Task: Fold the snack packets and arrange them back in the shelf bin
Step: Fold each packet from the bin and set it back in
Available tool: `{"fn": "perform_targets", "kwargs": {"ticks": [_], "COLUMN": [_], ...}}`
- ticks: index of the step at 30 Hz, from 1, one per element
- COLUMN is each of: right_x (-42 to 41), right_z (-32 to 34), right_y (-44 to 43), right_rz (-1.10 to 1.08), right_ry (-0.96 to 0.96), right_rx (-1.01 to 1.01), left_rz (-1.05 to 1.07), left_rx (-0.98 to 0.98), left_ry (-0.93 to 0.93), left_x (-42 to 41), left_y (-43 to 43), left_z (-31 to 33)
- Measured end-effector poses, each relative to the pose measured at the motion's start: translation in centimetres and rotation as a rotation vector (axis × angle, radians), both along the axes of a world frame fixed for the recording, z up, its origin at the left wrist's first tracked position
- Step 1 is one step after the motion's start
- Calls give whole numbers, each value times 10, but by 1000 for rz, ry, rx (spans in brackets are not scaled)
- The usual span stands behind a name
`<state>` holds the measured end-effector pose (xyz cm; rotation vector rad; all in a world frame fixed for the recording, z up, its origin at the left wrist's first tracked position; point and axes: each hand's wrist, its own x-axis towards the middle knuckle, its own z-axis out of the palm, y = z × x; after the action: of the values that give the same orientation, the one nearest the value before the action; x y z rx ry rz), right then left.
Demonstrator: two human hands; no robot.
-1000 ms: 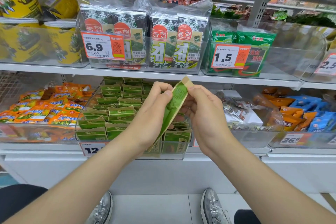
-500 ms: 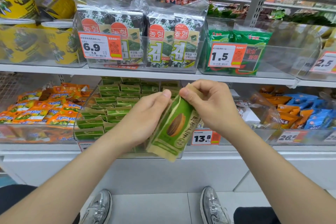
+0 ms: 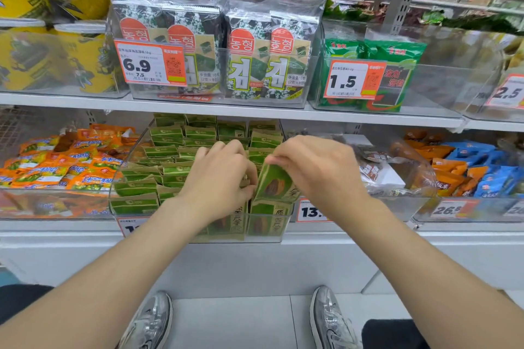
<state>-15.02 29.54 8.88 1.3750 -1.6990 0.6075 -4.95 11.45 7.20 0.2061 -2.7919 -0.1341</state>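
The right hand [image 3: 314, 167] pinches the top edge of a green snack packet [image 3: 273, 184], fingertips pressed together on it, while the left hand [image 3: 221, 176] curls its fingers round the packet's left edge. The packet stands tilted at the front right of the clear shelf bin [image 3: 263, 238] (the lower shelf's middle one), among rows of folded green packets [image 3: 170, 150].

The left hand [image 3: 219, 176] and right hand [image 3: 317, 170] are bare, and so are both forearms [image 3: 113, 278] as far as the picture's edge. Lower down are dark trousers [image 3: 394, 334] at the knees. The feet are in shiny silver trainers [image 3: 330, 320].
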Motion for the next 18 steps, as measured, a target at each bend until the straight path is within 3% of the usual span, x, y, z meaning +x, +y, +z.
{"fn": "perform_targets", "kwargs": {"ticks": [4,7,11,14,18], "right_x": [2,-2,-21,-19,-17], "right_z": [-18,-21,-10,-14,-19], "right_y": [-13,-16,-8,-8,-16], "right_rz": [28,15,-85,-88,-93], "right_ry": [39,-130,-263,-389,-416], "right_rx": [210,484,507,634,720], "left_rz": [-23,-44,-28,-7,-14], "left_rx": [71,118,152,209,268], "left_ry": [-59,-45,-6,50,102], "left_x": [-7,-12,-17,-18,-16], "left_y": [-11,-16,-18,-14,-13], "left_z": [1,-1,-6,-9,-13]}}
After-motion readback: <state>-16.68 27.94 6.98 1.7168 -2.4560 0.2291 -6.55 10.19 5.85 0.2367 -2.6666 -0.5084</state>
